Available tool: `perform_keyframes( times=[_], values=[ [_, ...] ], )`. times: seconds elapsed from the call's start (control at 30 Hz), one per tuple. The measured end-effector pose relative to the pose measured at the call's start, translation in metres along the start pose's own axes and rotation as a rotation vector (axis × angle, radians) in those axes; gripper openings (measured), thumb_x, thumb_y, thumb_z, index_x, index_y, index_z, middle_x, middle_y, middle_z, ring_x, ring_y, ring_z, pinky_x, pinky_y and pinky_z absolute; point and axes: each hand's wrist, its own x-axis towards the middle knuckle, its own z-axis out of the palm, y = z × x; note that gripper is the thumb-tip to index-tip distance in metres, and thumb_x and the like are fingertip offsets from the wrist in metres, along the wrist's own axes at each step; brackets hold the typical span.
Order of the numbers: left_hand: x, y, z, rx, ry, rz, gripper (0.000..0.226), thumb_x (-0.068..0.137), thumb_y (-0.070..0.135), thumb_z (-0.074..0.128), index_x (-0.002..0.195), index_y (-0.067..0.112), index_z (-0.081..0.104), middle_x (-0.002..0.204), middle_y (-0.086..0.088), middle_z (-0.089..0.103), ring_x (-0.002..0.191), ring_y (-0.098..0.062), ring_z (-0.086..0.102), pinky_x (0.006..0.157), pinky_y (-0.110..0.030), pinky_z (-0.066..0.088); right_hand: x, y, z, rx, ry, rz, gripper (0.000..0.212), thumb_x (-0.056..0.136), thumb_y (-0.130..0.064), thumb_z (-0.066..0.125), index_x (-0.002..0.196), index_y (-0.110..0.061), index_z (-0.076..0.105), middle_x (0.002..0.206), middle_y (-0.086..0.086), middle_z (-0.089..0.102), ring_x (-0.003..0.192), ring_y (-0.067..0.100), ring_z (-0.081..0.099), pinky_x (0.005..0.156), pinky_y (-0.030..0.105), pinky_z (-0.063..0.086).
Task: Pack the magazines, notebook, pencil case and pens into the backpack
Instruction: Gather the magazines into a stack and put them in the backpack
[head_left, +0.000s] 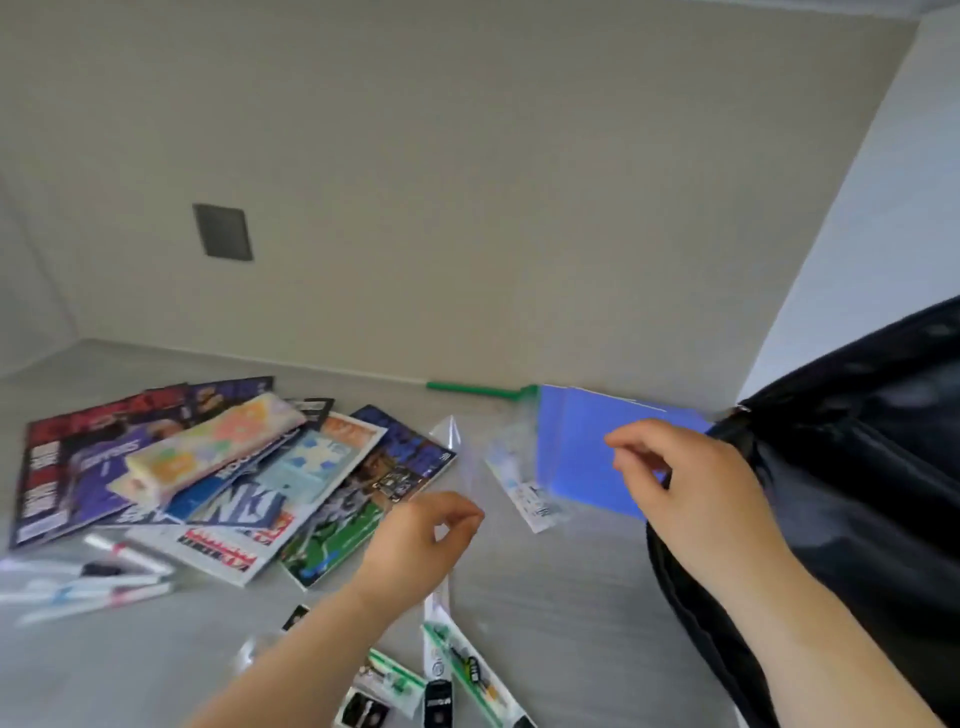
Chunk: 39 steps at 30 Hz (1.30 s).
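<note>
Several magazines (218, 483) lie fanned out at the left, with a pastel pencil case (208, 447) on top of them. Packaged pens lie at the far left (98, 577) and at the bottom centre (457, 665). A blue notebook (582, 457) in a clear bag rests beside the black backpack (852, 467), which lies open at the right. My left hand (421, 540) pinches a clear plastic wrapper (453, 436) in the middle. My right hand (696, 483) hovers over the notebook at the backpack's edge with its fingers curled. Whether it grips anything is unclear.
Everything lies on a grey surface (571, 597) that meets a beige wall (467, 208) just behind the notebook. A dark square plate (222, 232) is set in the wall. A green zip strip (467, 387) runs along the wall's foot.
</note>
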Motion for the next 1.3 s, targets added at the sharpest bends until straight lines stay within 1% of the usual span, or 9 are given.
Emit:
perform_keyframes(
  times=[0.13,0.2,0.3,0.47,0.63,0.77,1.0,1.17,1.3],
  values=[
    [-0.051,-0.056,-0.049,0.084,0.099,-0.267,0.012,0.087,0.019,0.057,0.089,0.022,0.068,0.073,0.019,0.059,0.07,0.005,0.054,0.056,0.0,0.039,-0.017,-0.008,0.067,0.185,-0.177,0.07,0.012,0.083,-0.008,0.06,0.083,-0.015,0.069,0.08,-0.004,0.068,0.08,0.015,0.058,0.07,0.022,0.04],
    [-0.068,-0.077,-0.067,0.098,0.141,-0.361,0.017,0.087,0.019,0.056,0.08,0.033,0.063,0.073,0.018,0.06,0.072,0.0,0.057,0.058,-0.002,0.037,-0.021,-0.01,0.094,0.271,-0.284,0.123,0.025,0.083,-0.005,0.06,0.07,-0.027,0.062,0.071,-0.013,0.062,0.075,0.014,0.057,0.066,0.011,0.041],
    [-0.078,-0.103,-0.088,0.1,0.164,-0.452,0.014,0.086,0.018,0.056,0.089,0.027,0.066,0.075,0.017,0.06,0.075,-0.003,0.056,0.06,-0.005,0.038,-0.02,-0.016,0.129,0.351,-0.442,0.223,0.034,0.083,-0.004,0.058,0.066,-0.033,0.052,0.072,-0.012,0.058,0.073,0.012,0.056,0.061,-0.002,0.039],
    [-0.063,-0.145,-0.123,0.131,0.165,-0.501,0.023,0.087,0.018,0.053,0.109,0.02,0.062,0.105,0.001,0.067,0.087,-0.01,0.054,0.076,-0.018,0.038,-0.007,-0.041,0.181,0.425,-0.575,0.363,0.016,0.085,-0.007,0.057,0.081,-0.022,0.057,0.081,-0.004,0.059,0.077,0.011,0.055,0.063,0.015,0.041],
    [-0.036,-0.198,-0.168,0.21,0.136,-0.516,0.037,0.087,0.023,0.054,0.124,0.023,0.05,0.133,-0.001,0.052,0.101,-0.02,0.058,0.081,-0.025,0.043,0.018,-0.083,0.247,0.512,-0.537,0.552,0.014,0.087,-0.004,0.054,0.096,-0.012,0.057,0.078,-0.003,0.06,0.073,0.018,0.057,0.074,0.035,0.052],
    [-0.007,-0.247,-0.207,0.279,0.146,-0.494,0.048,0.085,0.025,0.057,0.13,0.016,0.044,0.14,-0.005,0.043,0.118,-0.026,0.05,0.096,-0.035,0.041,0.037,-0.12,0.305,0.584,-0.535,0.673,0.026,0.088,-0.003,0.051,0.114,-0.005,0.053,0.088,0.0,0.059,0.074,0.009,0.055,0.06,0.02,0.046],
    [0.061,-0.296,-0.227,0.528,-0.011,-0.496,0.064,0.084,0.051,0.048,0.137,0.022,0.027,0.148,-0.006,0.028,0.135,-0.031,0.024,0.112,-0.045,0.021,0.038,-0.13,0.347,0.582,-0.308,0.909,0.034,0.088,-0.003,0.053,0.121,0.0,0.048,0.129,0.018,0.055,0.109,0.025,0.053,0.098,0.039,0.041],
    [0.1,-0.313,-0.224,0.619,-0.031,-0.403,0.072,0.079,0.06,0.045,0.137,0.022,0.026,0.149,-0.007,0.028,0.139,-0.027,0.018,0.115,-0.044,0.011,0.045,-0.117,0.346,0.554,-0.056,1.063,0.035,0.086,-0.001,0.054,0.121,-0.002,0.051,0.132,0.019,0.051,0.119,0.031,0.049,0.097,0.036,0.038],
    [0.118,-0.326,-0.23,0.58,-0.127,-0.508,0.079,0.074,0.066,0.048,0.135,0.021,0.027,0.143,-0.009,0.036,0.136,-0.03,0.026,0.114,-0.044,0.017,0.052,-0.108,0.346,0.554,0.029,1.141,0.033,0.086,-0.004,0.055,0.119,0.001,0.051,0.125,0.023,0.055,0.099,0.028,0.051,0.086,0.036,0.039]
  ],
)
